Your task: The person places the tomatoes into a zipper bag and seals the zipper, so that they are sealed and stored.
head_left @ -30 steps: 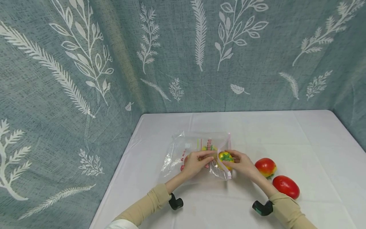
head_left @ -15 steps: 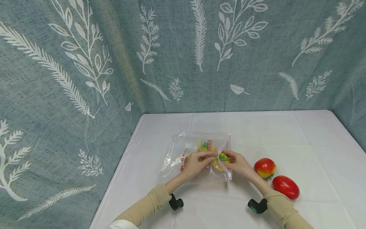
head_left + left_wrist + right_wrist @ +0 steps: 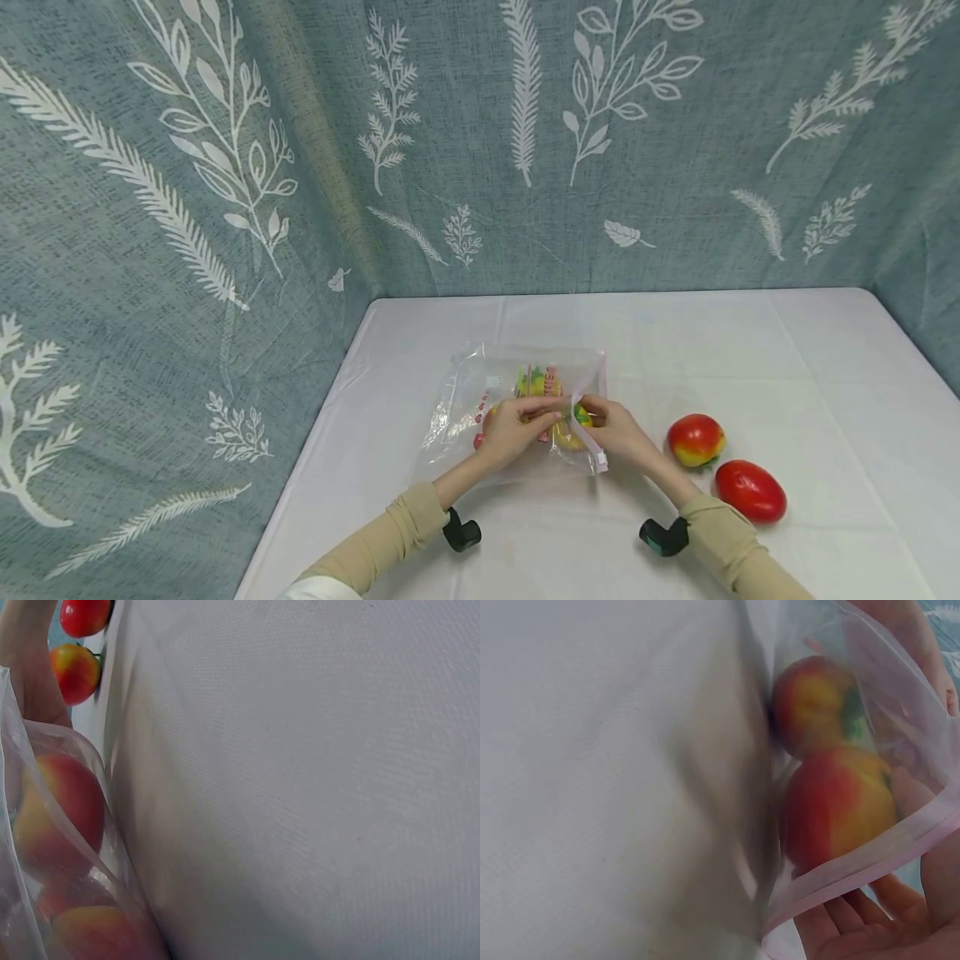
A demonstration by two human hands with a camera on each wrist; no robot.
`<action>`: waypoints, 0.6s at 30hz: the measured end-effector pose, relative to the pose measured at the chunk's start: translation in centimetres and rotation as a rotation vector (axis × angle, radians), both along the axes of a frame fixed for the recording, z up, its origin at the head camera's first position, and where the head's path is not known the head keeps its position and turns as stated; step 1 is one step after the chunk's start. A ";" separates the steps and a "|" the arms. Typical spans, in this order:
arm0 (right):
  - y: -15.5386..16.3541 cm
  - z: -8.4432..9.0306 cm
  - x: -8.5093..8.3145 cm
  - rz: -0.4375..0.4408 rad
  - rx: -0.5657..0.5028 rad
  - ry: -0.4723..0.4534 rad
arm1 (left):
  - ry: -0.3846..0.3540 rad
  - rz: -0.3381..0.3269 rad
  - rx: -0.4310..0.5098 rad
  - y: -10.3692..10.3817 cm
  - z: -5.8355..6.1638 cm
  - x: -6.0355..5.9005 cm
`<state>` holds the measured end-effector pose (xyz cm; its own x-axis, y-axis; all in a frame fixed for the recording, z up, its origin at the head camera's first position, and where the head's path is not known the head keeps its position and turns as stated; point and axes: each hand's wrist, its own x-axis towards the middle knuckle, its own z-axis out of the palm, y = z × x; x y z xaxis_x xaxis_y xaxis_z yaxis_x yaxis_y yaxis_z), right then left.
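Observation:
A clear zip bag (image 3: 465,387) with a pink zip edge lies on the table, its mouth facing right. My left hand (image 3: 513,428) pinches the bag's upper layer near the mouth. My right hand (image 3: 617,428) holds a red-and-yellow fruit with a green leafy top (image 3: 840,810), its exact kind unclear. That fruit is inside the mouth, with the thumb over it and the pink edge across the fingers in the right wrist view. Deeper in the bag sits another fruit (image 3: 814,701) of similar colours. A yellow fruit with green (image 3: 534,381) shows through the printed plastic.
Right of the bag, a red-and-yellow fruit (image 3: 696,440) and an oval red fruit (image 3: 751,492) lie close together near the right forearm. The white-covered table (image 3: 847,400) reaches back to a blue-green leaf-patterned curtain (image 3: 660,200), which also hangs on the left.
My right hand has moved left, carrying the fruit from the bag's mouth farther inside. My left hand stays in place on the bag.

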<state>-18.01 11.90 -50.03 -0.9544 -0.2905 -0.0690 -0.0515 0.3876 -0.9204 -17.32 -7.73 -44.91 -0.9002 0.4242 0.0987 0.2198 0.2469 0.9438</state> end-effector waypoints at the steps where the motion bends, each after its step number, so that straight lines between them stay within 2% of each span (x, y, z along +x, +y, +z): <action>1: 0.0 0.0 -0.1 0.002 -0.001 0.003 | 0.000 -0.004 0.001 0.0 0.0 0.0; 11: 0.0 0.4 -0.8 0.033 -0.015 -0.021 | 0.048 -0.016 0.002 -0.1 0.1 0.0; 18: -0.6 0.2 -1.1 0.043 -0.038 -0.008 | 0.013 -0.022 0.011 -0.1 0.1 0.0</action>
<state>-19.16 11.32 -49.79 -0.9405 -0.3335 -0.0644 -0.0601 0.3501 -0.9348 -17.32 -7.87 -44.85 -0.8892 0.4427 0.1152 0.2374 0.2314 0.9435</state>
